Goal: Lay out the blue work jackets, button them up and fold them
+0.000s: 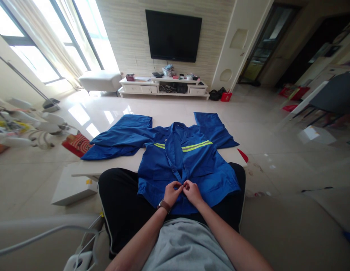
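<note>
A blue work jacket (203,160) with yellow-green stripes across the chest lies spread over a low white table and my lap. Its collar points away from me, and both sleeves reach out to the sides. At the lower front opening, my left hand (172,192) and my right hand (192,191) meet, thumbs and fingertips pinched on the jacket's front edges. Whatever small part sits between the fingertips is hidden. Above the hands the front hangs partly open. On my left wrist is a brown-strapped watch (164,205).
The white table (118,164) shows under the jacket, with a white box (75,184) below its left side. A red patterned bag (77,144) stands at the left. Farther off are a TV cabinet (139,89) and a white bench (100,80). A white cable (50,231) runs at lower left.
</note>
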Available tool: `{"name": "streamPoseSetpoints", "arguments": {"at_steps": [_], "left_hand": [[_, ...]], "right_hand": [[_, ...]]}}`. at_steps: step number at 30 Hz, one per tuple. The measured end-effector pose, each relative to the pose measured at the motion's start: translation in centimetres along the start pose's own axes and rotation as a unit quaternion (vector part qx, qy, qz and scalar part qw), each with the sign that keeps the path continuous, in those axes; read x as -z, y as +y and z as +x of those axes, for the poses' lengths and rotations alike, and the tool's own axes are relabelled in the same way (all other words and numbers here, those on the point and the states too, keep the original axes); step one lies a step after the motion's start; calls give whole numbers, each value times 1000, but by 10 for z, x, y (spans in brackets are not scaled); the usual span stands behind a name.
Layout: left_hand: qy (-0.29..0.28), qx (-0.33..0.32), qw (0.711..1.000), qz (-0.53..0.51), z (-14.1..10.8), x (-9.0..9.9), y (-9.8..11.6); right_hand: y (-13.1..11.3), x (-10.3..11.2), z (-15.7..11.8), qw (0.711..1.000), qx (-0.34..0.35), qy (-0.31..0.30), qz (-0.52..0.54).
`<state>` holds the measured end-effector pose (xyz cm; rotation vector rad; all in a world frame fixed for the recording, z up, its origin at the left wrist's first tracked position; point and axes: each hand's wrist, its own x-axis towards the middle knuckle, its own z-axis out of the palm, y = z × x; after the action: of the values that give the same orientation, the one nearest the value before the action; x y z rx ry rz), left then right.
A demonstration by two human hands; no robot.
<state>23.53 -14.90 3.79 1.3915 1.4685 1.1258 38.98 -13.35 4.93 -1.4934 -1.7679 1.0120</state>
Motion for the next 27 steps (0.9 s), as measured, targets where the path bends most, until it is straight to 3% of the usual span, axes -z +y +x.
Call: {"name": "streamPoseSetpoints", "arguments": {"at_steps": [18,27], "left_hand": [[6,42,996,-74,7,-5,-22],[-44,167,967,-186,6,-8,-26]], "right_hand": [[3,-5,0,998,13,2,-68],[1,-4,-2,991,33,-15,-132]]}}
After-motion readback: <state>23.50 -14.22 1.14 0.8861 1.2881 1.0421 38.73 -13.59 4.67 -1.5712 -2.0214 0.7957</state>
